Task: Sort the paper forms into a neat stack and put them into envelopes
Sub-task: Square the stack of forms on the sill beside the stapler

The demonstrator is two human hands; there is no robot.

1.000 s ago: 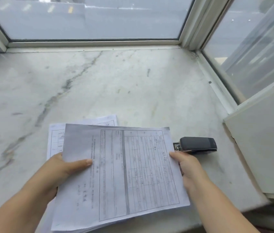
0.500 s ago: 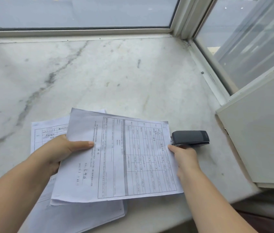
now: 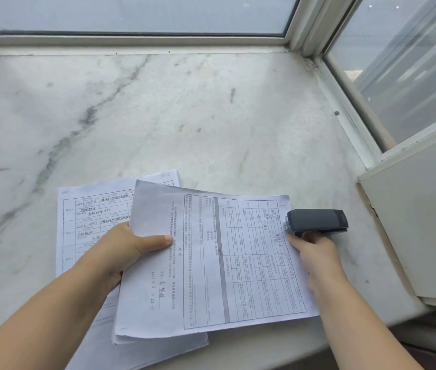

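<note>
A thin sheaf of printed forms (image 3: pixel 211 263) is held a little above the marble ledge, its lines of print running sideways. My left hand (image 3: pixel 126 249) grips its left edge, thumb lying on top. My right hand (image 3: pixel 315 252) pinches the right edge near the top corner. Under it lies a second pile of forms (image 3: pixel 91 209) with handwritten entries, flat on the ledge and sticking out to the left and below. No envelope is in view.
A dark grey stapler (image 3: pixel 317 220) sits on the marble ledge (image 3: pixel 185 116) just beyond my right hand. Window frames (image 3: pixel 342 92) close the ledge at the back and right. A white panel (image 3: pixel 420 222) stands at the right. The ledge's front edge runs below the papers.
The held sheaf has shifted right and turned slightly, uncovering more of the lower pile on the left. The camera has tilted down. Both hands keep their hold.
</note>
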